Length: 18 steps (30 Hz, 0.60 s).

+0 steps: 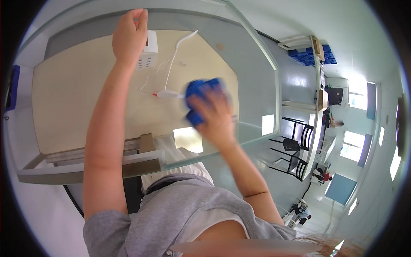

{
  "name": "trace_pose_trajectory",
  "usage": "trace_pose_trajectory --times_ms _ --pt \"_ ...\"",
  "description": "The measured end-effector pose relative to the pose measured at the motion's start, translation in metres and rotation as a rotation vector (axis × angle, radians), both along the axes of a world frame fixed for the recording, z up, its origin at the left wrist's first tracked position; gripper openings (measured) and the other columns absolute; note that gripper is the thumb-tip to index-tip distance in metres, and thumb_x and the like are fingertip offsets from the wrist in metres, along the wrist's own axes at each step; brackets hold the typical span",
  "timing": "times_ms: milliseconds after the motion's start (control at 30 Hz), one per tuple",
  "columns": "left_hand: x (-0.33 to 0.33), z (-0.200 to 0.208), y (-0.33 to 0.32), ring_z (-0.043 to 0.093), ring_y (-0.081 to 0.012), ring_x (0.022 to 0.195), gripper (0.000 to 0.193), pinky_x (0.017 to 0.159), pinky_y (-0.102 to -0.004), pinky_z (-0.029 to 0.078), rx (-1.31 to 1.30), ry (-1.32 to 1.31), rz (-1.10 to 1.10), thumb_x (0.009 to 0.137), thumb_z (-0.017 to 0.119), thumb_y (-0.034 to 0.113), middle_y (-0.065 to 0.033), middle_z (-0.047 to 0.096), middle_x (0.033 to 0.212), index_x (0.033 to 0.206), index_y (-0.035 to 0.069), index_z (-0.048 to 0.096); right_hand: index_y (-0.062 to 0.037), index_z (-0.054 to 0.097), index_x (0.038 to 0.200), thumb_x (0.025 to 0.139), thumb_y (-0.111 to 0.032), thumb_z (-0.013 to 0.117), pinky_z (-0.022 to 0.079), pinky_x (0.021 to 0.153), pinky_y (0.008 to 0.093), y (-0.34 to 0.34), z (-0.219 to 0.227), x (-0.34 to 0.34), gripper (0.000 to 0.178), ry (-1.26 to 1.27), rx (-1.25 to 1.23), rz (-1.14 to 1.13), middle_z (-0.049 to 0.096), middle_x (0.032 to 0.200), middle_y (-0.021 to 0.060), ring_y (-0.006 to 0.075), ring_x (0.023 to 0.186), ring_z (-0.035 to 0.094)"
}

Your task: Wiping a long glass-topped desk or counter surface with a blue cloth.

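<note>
My right hand, smeared by motion, is pressed over a crumpled blue cloth. Beneath the cloth lies a clear glass panel whose edges run along the right side and across the front. Stretched far forward on the left, my left hand has its fingers curled together near the far edge; what they hold, if anything, is hidden. Beside that wrist, a white box with round holes shows through the glass. A slim white desk lamp with a thin cable stands to its right.
A beige tabletop spreads under the glass. A wooden-edged frame borders the near left. Black chairs, a blue pallet and several people at tables are farther off to the right. A blue object hangs at far left.
</note>
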<state>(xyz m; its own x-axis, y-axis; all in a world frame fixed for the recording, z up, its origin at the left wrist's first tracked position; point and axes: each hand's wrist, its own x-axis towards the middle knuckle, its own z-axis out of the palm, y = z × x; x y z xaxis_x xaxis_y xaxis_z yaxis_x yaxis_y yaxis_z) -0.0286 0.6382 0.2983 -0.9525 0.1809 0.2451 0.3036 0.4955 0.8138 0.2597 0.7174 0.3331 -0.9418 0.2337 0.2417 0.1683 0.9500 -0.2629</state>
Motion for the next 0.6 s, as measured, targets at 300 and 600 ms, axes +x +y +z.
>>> trace_pose_trajectory --times_ms 300,600 --pt "0.001 0.005 0.004 0.06 -0.0215 0.106 0.055 0.089 -0.0341 0.045 0.011 -0.104 -0.02 0.097 0.033 0.056 -0.0026 0.065 0.116 0.117 0.015 0.063 -0.0244 0.055 0.128 0.088 -0.036 0.055 0.039 0.102 0.0488 0.176 -0.009 -0.037 0.041 -0.033 0.16 -1.036 0.042 0.142 0.0143 0.0411 0.131 0.036" --pt "-0.004 -0.004 0.008 0.062 -0.0315 0.101 0.058 0.085 -0.0433 0.047 0.063 -0.046 -0.022 0.097 0.029 0.055 -0.0058 0.064 0.115 0.113 0.012 0.063 -0.0261 0.061 0.12 0.057 -0.015 0.074 0.043 0.098 0.0493 -0.016 0.001 -0.083 0.065 0.018 0.003 0.095 0.052 0.133 0.006 0.0356 0.127 0.045"
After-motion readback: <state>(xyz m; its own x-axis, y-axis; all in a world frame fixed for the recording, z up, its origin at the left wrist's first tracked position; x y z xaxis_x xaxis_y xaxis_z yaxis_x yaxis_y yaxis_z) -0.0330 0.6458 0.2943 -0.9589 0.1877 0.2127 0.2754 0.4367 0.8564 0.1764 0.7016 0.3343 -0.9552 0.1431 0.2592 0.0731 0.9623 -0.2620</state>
